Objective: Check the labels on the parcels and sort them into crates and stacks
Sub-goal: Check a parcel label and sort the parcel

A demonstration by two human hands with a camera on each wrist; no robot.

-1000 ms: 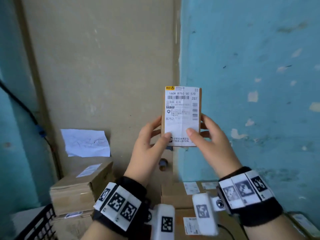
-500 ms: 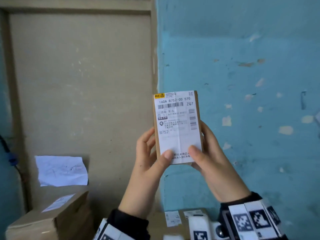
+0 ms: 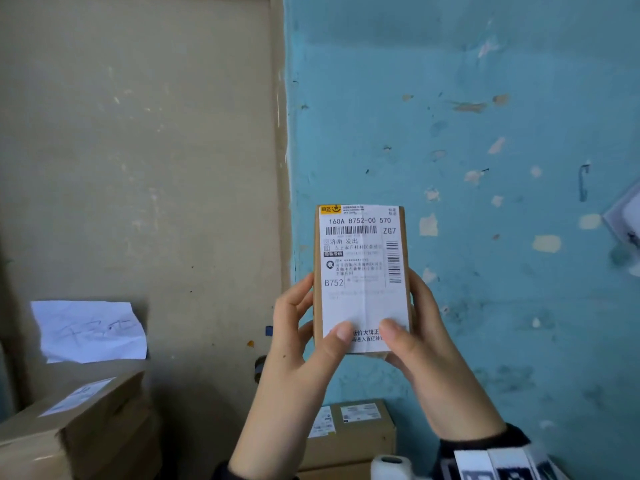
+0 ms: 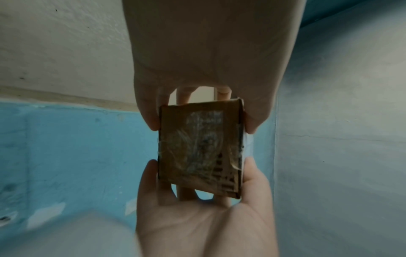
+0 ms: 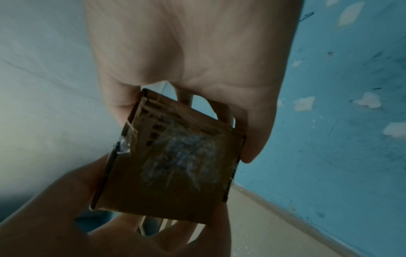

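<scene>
A blue painted wall (image 3: pixel 485 133), chipped in many places, is seen on the right of the head view, and a beige door panel (image 3: pixel 138 150) on the left. Against the panel a stack of cardboard boxes (image 3: pixel 79 427) is seen at the lower left, with a white label on the top box and a creased white sheet of paper (image 3: pixel 90 330) bearing handwriting above it. Low in the middle, behind the forearms, another cardboard box (image 3: pixel 356 434) with two small labels on top is set against the blue wall.

A small cardboard parcel (image 3: pixel 362 278) is held upright in the air in front of the blue wall, well above the boxes, with its white shipping label (image 3: pixel 363 271) turned to the head camera; "160A B752-00 570", "ZG7" and "B752" are printed on it, with barcodes. The parcel is gripped at its lower part by both hands. The left hand (image 3: pixel 301 341) is closed round the left edge, its thumb pressed on the label's lower left and its fingers curled behind. The right hand (image 3: pixel 426 341) is closed round the right edge, its thumb laid on the label's lower right. In the wrist views the brown taped underside of the parcel (image 4: pixel 201 147) is shown pinched between thumbs and fingers.
</scene>
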